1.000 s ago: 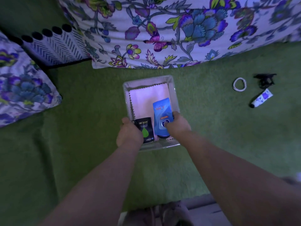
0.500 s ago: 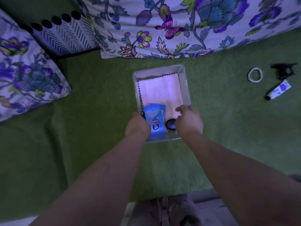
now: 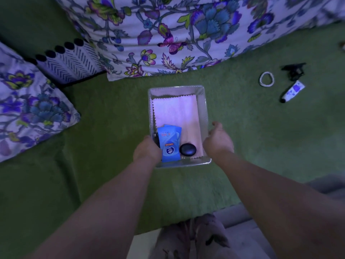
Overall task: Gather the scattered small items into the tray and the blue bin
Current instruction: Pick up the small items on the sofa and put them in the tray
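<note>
- Left hand (image 3: 147, 151): reaches in from below with the forearm straight. Its back faces the camera at the near-left corner of the tray (image 3: 205, 109). The fingers are tucked out of sight against the packets, so I cannot tell whether it grips anything.
- Right hand (image 3: 217, 140): hovers over the tray's right rim, turned half on edge, with fingers loosely spread and the thumb raised. It holds nothing.
- One tray, clear-walled and rectangular, sits on the green carpet (image 3: 93, 131) and is lined with one pink cloth (image 3: 175, 111) that has a zigzag edge.
- In the tray's near end:
  - Two blue sachets (image 3: 169, 142) appear to overlap, one on top of the other.
  - One black packet (image 3: 156, 139) is mostly hidden beside the left hand.
  - One dark round disc (image 3: 187, 149) lies just right of the sachets.
- Three items lie loose on the carpet, well apart from the tray at the upper right:
  - one white hair tie (image 3: 266, 78)
  - one black clip (image 3: 294, 71)
  - one small white tube (image 3: 293, 91) with a dark cap
- One floral bedcover (image 3: 168, 34) lies beyond the tray, and one floral pillow (image 3: 28, 109) lies at the left.
</note>
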